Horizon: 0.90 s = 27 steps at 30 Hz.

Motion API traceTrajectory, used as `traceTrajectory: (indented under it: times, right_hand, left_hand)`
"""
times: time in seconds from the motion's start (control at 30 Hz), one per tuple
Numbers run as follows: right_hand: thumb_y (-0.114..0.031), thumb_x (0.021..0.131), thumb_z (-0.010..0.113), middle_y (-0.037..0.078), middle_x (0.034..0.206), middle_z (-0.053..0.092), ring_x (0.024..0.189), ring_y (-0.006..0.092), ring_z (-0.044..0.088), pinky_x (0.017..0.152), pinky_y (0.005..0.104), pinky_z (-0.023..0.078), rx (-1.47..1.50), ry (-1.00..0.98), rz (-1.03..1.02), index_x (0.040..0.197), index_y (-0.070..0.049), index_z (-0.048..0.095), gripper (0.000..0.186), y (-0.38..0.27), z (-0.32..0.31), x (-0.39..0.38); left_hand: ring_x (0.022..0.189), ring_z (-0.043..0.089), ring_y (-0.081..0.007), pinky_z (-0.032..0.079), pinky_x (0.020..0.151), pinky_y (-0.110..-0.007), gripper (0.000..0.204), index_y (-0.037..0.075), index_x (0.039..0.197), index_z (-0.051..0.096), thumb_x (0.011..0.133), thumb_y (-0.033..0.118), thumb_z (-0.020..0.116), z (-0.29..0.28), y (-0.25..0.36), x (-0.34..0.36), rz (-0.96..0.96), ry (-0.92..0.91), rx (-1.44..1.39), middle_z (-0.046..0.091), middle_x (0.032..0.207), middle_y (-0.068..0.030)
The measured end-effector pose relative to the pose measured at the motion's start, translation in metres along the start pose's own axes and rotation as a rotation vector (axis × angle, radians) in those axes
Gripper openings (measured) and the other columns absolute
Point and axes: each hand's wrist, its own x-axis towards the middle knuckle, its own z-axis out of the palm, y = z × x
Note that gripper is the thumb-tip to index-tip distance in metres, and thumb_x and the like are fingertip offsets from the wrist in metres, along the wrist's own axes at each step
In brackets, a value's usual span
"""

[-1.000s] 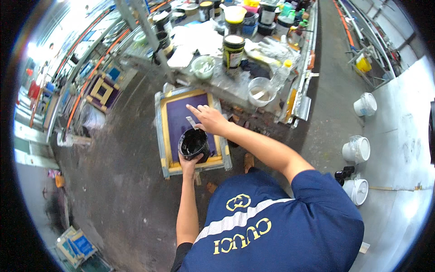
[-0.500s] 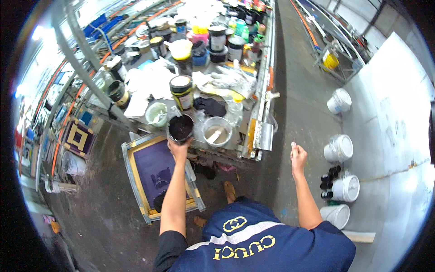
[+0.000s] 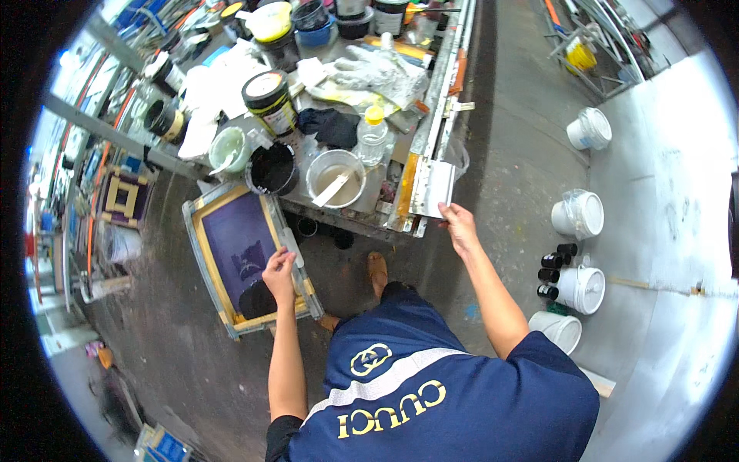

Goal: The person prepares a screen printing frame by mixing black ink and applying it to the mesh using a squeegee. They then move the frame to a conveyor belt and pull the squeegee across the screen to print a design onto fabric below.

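Note:
My left hand (image 3: 280, 271) is raised over the right side of a screen-printing frame (image 3: 239, 231) with purple mesh and wooden inner edges. Its fingers are pinched beside a pale strip (image 3: 288, 242); whether they grip it I cannot make out. My right hand (image 3: 459, 229) closes on the near edge of a pale flat plate (image 3: 433, 189) at the table's right corner. Along the table's near edge stand an open pot of dark ink (image 3: 272, 171), a tub of greyish liquid (image 3: 348, 191) with a white stick in it, and a pale green tub (image 3: 229, 151).
A clear bottle with a yellow cap (image 3: 372, 138), a black cloth (image 3: 329, 127), a grey-stained glove (image 3: 381, 75) and a black jar (image 3: 269, 104) crowd the table (image 3: 362, 218). White buckets (image 3: 580, 289) and small black containers (image 3: 548, 275) line the right wall.
My left hand has let go of the dark ink pot and drawn back over the frame. The pot rests at the table's edge. My right hand has reached forward to the pale plate.

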Motion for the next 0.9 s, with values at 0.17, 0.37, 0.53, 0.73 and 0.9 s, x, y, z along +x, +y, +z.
traceTrajectory:
  times: [0.17, 0.37, 0.53, 0.73, 0.9]
  right_hand:
    - [-0.022, 0.093, 0.081, 0.001, 0.091, 0.07, 0.086, 0.0132, 0.064, 0.077, 0.031, 0.051, -0.413, -0.095, -0.266, 0.11, 0.002, 0.076, 0.03, -0.092, 0.008, -0.057]
    - [-0.015, 0.079, 0.085, 0.012, 0.096, 0.067, 0.091, 0.0312, 0.065, 0.082, 0.0411, 0.054, -0.932, -0.799, -0.947, 0.109, -0.006, 0.076, 0.033, -0.149, 0.136, -0.127]
    - [-0.022, 0.081, 0.087, 0.008, 0.106, 0.07, 0.1, 0.0264, 0.067, 0.088, 0.0405, 0.054, -0.713, -1.216, -1.007, 0.12, -0.009, 0.074, 0.043, -0.08, 0.266, -0.175]
    - [-0.039, 0.086, 0.089, 0.012, 0.139, 0.061, 0.124, 0.0264, 0.058, 0.103, 0.0402, 0.048, -0.637, -0.183, -0.396, 0.146, -0.004, 0.055, 0.078, 0.15, 0.348, -0.095]
    - [-0.043, 0.091, 0.083, 0.01, 0.137, 0.064, 0.118, 0.0265, 0.061, 0.097, 0.0456, 0.052, -0.124, -0.276, 0.06, 0.152, -0.005, 0.053, 0.078, 0.196, 0.396, -0.075]
  left_hand:
    - [0.097, 0.069, -0.0171, 0.052, 0.089, -0.034, 0.031, 0.001, 0.082, 0.058, 0.089, 0.015, 0.085, -0.036, 0.052, -0.067, 0.156, 0.021, 0.146, 0.077, 0.108, -0.0127]
    - [0.139, 0.051, -0.0334, 0.032, 0.116, -0.053, 0.074, 0.014, 0.129, 0.064, 0.071, 0.051, 0.091, -0.053, 0.205, -0.098, 0.715, -0.108, 0.61, 0.053, 0.151, -0.0175]
    - [0.09, 0.07, -0.0209, 0.041, 0.098, -0.048, 0.029, 0.016, 0.102, 0.07, 0.08, 0.031, 0.083, -0.16, 0.143, -0.121, 0.546, -0.241, 0.988, 0.071, 0.09, -0.0005]
    - [0.088, 0.073, -0.0228, 0.053, 0.078, -0.042, 0.026, 0.008, 0.097, 0.072, 0.082, 0.024, 0.087, -0.339, 0.04, -0.242, -0.038, 0.332, 0.769, 0.076, 0.095, -0.0038]
    - [0.101, 0.071, -0.0172, 0.055, 0.09, -0.032, 0.037, -0.005, 0.116, 0.067, 0.091, 0.017, 0.084, -0.449, -0.051, -0.373, -0.36, 0.851, -0.149, 0.076, 0.11, -0.01]
